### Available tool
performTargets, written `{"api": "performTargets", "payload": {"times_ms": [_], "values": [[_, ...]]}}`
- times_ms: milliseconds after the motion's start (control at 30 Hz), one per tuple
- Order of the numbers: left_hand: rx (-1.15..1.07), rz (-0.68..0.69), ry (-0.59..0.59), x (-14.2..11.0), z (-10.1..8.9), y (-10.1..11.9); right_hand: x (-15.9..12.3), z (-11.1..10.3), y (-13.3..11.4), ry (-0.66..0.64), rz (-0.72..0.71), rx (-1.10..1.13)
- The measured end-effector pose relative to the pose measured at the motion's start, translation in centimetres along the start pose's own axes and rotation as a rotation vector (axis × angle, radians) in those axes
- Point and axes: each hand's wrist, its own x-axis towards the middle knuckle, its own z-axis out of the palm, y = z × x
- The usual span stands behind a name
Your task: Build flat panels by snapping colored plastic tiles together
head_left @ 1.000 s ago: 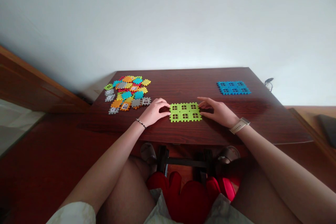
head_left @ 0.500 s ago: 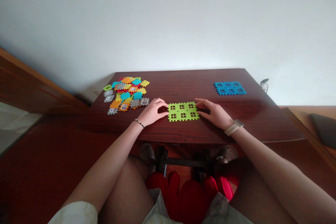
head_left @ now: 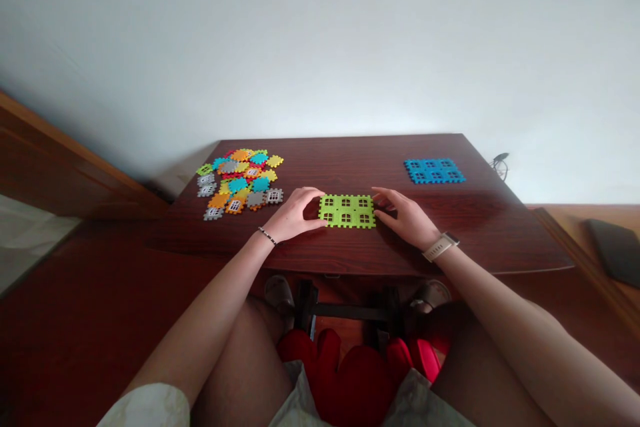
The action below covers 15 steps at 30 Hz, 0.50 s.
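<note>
A flat lime-green panel [head_left: 348, 211] of joined window tiles, two rows of three, lies on the dark wooden table in front of me. At its left end, my left hand [head_left: 299, 211] grips the edge, with the thumb on the near corner and fingers at the far corner. My right hand [head_left: 407, 217] holds the opposite end between curved fingers and thumb. Farther right lies a similar blue panel [head_left: 435, 171], untouched. A loose pile of tiles [head_left: 240, 180] in orange, yellow, turquoise, red, grey and green is left of my left hand.
The table [head_left: 345, 250] backs onto a pale wall [head_left: 320, 47]. A black cable [head_left: 500, 163] shows beyond its right side. Below the front edge are my legs and a red cushion [head_left: 365, 373]. A dark flat object [head_left: 613, 250] lies at far right.
The green panel has straightened slightly, its right end shifting a little left. My left thumb now overlaps its near-left corner, and my right hand has followed slightly leftward.
</note>
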Motion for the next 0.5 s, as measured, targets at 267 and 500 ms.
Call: {"api": "performTargets", "payload": {"times_ms": [267,500], "values": [[0.08,0.033,-0.129,1.7,2.5,0.8,-0.4,-0.1,-0.2,0.059,0.047,-0.062],[0.087,0.03,-0.167,3.5,3.7,1.1,-1.2,-0.7,-0.7,0.047,0.091,-0.11]]}}
